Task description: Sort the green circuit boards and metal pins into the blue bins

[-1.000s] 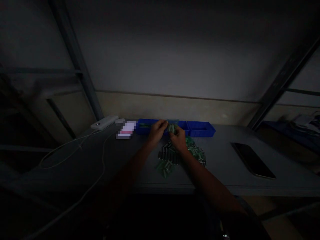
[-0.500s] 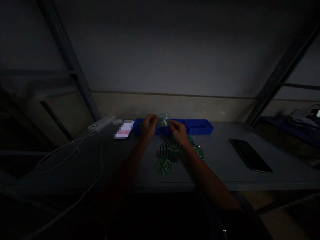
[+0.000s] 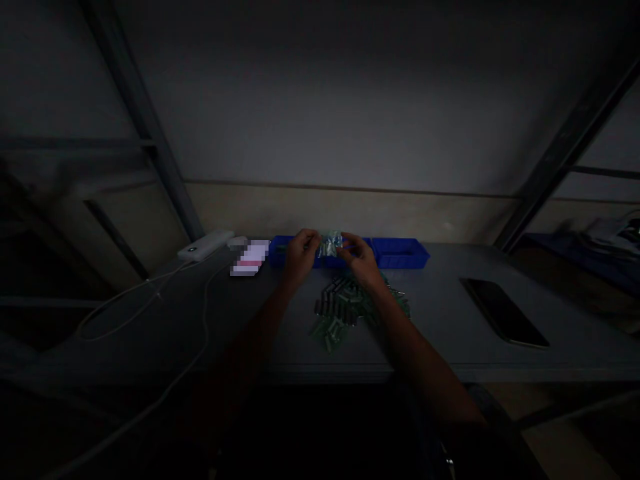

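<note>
The scene is very dim. My left hand (image 3: 300, 253) and my right hand (image 3: 361, 261) are raised over a grey table (image 3: 450, 333), fingers pinched on the two ends of a small green circuit board (image 3: 330, 243) held between them. Right behind the board lies a row of shallow blue trays (image 3: 400, 253). Below my hands, on the table, lies a loose pile of small green boards with dark parts (image 3: 345, 310).
A dark phone (image 3: 503, 312) lies flat at the right. A white power bank (image 3: 207, 245) with a white cable (image 3: 150, 293) sits at the back left, next to a small pink and white item (image 3: 249, 259). Dark metal shelf posts stand on both sides.
My hands have lifted the small board up from just above the pile and now hold it a little higher, in front of the blue trays, with the hands slightly further apart.
</note>
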A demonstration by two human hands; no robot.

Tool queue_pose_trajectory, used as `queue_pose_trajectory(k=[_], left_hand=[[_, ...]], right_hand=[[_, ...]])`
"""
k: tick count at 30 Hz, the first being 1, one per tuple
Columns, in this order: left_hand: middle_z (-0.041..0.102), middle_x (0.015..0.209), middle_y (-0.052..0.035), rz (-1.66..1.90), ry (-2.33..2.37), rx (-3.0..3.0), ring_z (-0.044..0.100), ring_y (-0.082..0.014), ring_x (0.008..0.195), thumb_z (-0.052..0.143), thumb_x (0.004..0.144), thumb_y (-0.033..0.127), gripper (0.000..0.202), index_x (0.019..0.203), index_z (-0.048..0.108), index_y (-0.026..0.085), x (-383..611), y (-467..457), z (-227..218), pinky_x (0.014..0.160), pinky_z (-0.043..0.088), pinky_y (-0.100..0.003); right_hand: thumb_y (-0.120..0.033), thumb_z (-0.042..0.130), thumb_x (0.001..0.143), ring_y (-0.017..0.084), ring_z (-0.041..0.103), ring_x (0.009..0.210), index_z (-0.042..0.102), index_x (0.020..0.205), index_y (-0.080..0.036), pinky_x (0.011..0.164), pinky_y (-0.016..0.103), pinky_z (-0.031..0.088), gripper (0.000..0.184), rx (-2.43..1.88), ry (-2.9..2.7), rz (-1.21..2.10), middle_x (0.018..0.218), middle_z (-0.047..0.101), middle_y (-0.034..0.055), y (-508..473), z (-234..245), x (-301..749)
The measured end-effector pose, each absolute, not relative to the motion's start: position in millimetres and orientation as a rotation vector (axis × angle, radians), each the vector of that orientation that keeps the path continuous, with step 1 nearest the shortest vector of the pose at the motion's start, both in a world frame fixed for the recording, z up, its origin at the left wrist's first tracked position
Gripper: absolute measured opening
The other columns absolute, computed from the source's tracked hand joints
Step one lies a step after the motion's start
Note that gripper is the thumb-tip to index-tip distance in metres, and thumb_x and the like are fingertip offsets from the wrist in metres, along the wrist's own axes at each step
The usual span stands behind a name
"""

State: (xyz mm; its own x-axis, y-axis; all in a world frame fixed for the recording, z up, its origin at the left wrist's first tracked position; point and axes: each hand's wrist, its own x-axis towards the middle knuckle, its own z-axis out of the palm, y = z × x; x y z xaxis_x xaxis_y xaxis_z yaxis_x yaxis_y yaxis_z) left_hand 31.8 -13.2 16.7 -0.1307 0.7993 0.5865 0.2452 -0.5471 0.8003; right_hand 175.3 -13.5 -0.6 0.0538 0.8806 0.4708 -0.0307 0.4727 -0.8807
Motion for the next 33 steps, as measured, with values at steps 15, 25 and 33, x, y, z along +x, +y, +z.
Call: queue_pose_trajectory(k=[15, 25, 33], left_hand=[[0.059, 0.066, 0.0012, 1.722, 1.332, 1.790, 0.056, -0.0149, 0.068, 0.055, 0.075, 0.021, 0.005, 0.071, 0.057, 0.019, 34.2, -26.6, 30.3, 0.066, 0.040, -0.025], [0.062, 0.062, -0.0045, 1.340, 1.112, 1.288, 0.056, -0.0143, 0.057, 0.050, 0.081, 0.047, 0.035, 0.075, 0.063, 0.016, 22.9, -17.2, 23.7, 0.058, 0.042, -0.027], [0.066, 0.086, -0.0064, 1.279, 0.783, 1.341, 0.061, -0.0166, 0.079, 0.066, 0.068, 0.031, 0.017, 0.077, 0.068, 0.017, 22.7, -26.1, 26.3, 0.067, 0.047, -0.027]], right_hand=[[-0.039, 0.062, 0.061, 0.009, 0.041, 0.048, 0.052, 0.057, -0.017, 0.049, 0.022, 0.031, 0.025, -0.962, -1.308, 0.868, 0.050, 0.048, -0.0053, -19.7, 8.5, 174.6], [-0.029, 0.051, 0.073, 0.014, 0.057, 0.056, 0.054, 0.074, -0.020, 0.057, 0.025, 0.044, 0.009, -0.883, -1.368, 0.511, 0.062, 0.062, -0.0005, -28.5, 2.9, 170.3], [-0.018, 0.046, 0.069, 0.017, 0.061, 0.069, 0.060, 0.080, -0.020, 0.066, 0.029, 0.048, 0.018, -0.808, -1.450, 0.522, 0.076, 0.067, 0.0017, -34.7, 2.6, 171.5]])
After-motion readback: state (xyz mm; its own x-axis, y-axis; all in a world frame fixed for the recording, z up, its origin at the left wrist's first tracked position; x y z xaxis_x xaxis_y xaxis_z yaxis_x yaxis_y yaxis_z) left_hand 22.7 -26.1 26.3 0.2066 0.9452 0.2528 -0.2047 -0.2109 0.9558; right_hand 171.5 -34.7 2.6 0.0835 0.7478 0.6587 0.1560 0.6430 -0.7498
